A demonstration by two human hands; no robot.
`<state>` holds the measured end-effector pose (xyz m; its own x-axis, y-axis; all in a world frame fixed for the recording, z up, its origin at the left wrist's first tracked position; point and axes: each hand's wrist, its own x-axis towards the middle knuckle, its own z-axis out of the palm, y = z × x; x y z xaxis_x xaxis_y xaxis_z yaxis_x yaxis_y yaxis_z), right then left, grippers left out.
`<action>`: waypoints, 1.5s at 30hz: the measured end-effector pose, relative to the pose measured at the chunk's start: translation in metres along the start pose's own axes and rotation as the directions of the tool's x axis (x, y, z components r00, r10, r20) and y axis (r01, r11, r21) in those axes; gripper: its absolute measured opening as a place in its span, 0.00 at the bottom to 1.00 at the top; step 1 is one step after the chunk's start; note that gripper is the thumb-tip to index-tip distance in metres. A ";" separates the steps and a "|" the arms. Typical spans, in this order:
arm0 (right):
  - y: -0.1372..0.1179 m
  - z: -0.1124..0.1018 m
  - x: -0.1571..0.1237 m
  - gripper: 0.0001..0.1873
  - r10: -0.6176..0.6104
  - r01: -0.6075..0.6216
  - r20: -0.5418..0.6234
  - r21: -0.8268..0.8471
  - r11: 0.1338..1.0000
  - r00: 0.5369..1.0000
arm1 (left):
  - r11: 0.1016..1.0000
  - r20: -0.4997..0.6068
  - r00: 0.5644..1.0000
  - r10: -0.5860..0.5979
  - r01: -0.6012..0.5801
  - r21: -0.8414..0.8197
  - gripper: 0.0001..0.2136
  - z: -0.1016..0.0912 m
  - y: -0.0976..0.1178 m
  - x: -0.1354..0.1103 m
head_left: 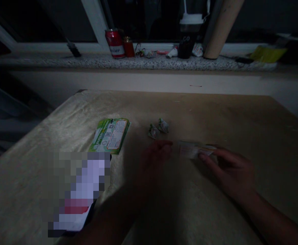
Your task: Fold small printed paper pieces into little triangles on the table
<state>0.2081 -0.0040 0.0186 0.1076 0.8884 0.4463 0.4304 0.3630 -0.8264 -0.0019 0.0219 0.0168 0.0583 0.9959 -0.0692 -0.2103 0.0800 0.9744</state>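
My right hand [231,168] pinches one end of a small, flat printed packet [189,149] between thumb and fingers, just above the table. The packet is smeared by motion and points toward my left hand [156,153]. That hand is dark and blurred, its fingertips a short way left of the packet; whether it holds anything I cannot make out. Behind my left hand two small folded wrappers, a nearer one [153,131] and a farther one [163,125], lie close together. Over to the left lies a green printed packet [110,136], possibly several stacked.
A lit phone [87,190], partly pixelated, lies at the front left of the cloth-covered table [210,112]. Along the granite windowsill [149,63] stand a red can [115,44], an orange jar [128,47], a lidded black cup [187,41] and a cardboard tube [222,30].
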 end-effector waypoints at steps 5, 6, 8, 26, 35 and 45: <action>-0.004 0.006 -0.001 0.07 0.380 -0.463 0.279 0.366 0.807 0.882 | 0.992 0.185 0.982 -0.049 0.027 0.122 0.14 0.000 -0.005 -0.004; -0.004 0.007 -0.001 0.08 0.392 -0.502 0.330 0.389 0.773 0.859 | 0.990 0.199 0.977 -0.072 0.046 0.137 0.14 0.001 -0.007 -0.005; -0.004 0.009 0.000 0.09 0.404 -0.545 0.383 0.410 0.731 0.830 | 0.982 0.205 0.974 -0.096 0.059 0.180 0.14 0.004 -0.010 -0.008; 0.008 0.006 -0.003 0.12 0.409 -0.598 0.458 0.419 0.683 0.789 | 0.935 0.116 0.993 0.028 -0.067 0.349 0.08 0.007 0.001 -0.011; 0.008 0.007 -0.002 0.10 0.403 -0.617 0.487 0.445 0.650 0.775 | 0.928 0.092 0.995 0.038 -0.069 0.365 0.07 0.007 -0.002 -0.012; 0.008 0.004 -0.004 0.11 0.348 -0.573 0.483 0.470 0.671 0.803 | 0.982 0.120 0.978 -0.171 0.160 0.097 0.12 0.007 -0.004 -0.006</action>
<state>0.2073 -0.0030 0.0088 -0.1965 0.9759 -0.0949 -0.1947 -0.1337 -0.9717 0.0058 0.0149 0.0151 0.2100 0.9552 -0.2087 -0.1023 0.2337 0.9669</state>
